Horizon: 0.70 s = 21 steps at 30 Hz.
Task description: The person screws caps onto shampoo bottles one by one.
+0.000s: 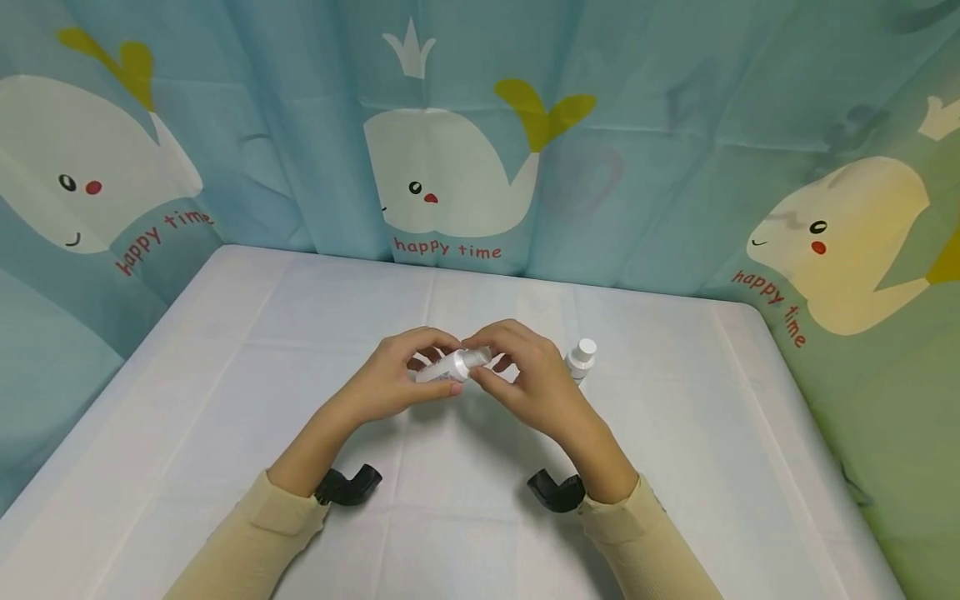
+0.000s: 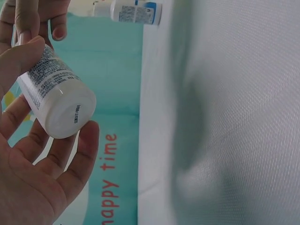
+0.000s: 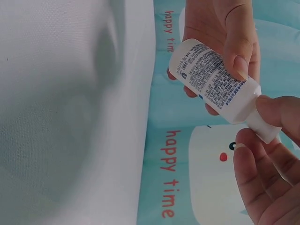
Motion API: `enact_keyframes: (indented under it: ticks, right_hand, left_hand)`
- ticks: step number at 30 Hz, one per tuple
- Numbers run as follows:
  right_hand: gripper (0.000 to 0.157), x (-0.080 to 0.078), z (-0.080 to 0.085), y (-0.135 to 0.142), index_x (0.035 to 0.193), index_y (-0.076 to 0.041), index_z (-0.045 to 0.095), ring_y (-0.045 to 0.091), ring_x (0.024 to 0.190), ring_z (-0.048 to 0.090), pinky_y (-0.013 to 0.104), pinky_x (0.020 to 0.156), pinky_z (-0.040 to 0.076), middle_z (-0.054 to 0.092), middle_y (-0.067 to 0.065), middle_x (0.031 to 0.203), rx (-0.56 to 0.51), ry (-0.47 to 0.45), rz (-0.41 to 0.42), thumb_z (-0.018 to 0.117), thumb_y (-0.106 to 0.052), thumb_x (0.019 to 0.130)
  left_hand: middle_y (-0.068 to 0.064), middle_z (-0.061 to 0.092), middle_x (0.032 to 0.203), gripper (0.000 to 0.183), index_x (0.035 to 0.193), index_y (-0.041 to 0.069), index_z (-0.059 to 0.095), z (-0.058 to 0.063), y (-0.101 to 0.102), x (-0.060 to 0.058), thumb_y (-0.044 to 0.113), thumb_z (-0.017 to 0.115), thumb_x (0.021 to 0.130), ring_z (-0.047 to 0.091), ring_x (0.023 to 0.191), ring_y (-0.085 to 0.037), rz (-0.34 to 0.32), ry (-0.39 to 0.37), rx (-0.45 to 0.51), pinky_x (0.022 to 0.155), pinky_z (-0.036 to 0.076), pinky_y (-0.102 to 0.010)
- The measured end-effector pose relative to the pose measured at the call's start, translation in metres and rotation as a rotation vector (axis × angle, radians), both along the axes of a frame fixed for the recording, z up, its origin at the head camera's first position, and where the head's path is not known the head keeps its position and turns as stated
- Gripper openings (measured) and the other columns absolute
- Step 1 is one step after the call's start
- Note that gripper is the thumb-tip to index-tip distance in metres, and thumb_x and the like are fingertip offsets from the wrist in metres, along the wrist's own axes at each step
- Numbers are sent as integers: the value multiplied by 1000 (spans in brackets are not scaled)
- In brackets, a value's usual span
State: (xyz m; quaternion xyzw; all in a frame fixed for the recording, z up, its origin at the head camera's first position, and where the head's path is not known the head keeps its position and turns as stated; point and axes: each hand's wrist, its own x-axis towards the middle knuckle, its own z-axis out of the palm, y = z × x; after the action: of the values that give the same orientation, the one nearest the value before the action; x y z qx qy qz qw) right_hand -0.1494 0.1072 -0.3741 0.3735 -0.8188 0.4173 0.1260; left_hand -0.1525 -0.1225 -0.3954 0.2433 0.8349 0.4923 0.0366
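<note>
My left hand (image 1: 390, 379) holds a small white bottle (image 1: 442, 367) above the table, tilted with its capped end toward the right hand. In the right wrist view, the left thumb lies along the printed label (image 3: 211, 75) and the fingers curl behind the bottle. My right hand (image 1: 536, 379) pinches the bottle's cap (image 3: 263, 125) between thumb and fingers. The left wrist view shows the round base (image 2: 71, 108) with a small line of print. A second white bottle (image 1: 581, 358) stands upright on the table, just beyond the right hand, which partly hides it.
A white cloth covers the table (image 1: 465, 533). Behind it and along its sides hangs a blue-green curtain (image 1: 645, 208) with whales and red lettering. Black curved wrist mounts (image 1: 351, 485) stick out from both forearms near the beige sleeves (image 1: 255, 533).
</note>
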Motion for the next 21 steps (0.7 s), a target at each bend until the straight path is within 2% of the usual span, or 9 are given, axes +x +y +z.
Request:
enact_keyframes:
  ticks: [10, 15, 21]
  right_hand:
    - [29, 0, 0, 3, 115, -8, 69, 9, 87, 67, 23, 74, 57, 71, 1, 109, 15, -35, 23, 76, -5, 87]
    - [29, -1, 0, 4, 115, -7, 70, 8, 85, 66, 26, 73, 57, 72, 0, 107, 21, -23, 7, 77, -11, 88]
    - [27, -2, 0, 3, 114, -11, 70, 8, 90, 63, 24, 74, 56, 68, -4, 109, -3, -11, 3, 78, -15, 88]
  left_hand:
    - [10, 66, 112, 40, 116, 26, 67, -1, -1, -1, 26, 85, 81, 60, 100, -15, 1, 8, 4, 85, 53, -42]
    - [10, 65, 113, 39, 116, 27, 67, -1, -1, -1, 29, 85, 81, 59, 100, -15, -16, 12, 12, 85, 53, -43]
    - [11, 66, 113, 38, 116, 29, 67, 0, -1, 0, 31, 84, 82, 60, 99, -14, -22, 19, 20, 83, 54, -40]
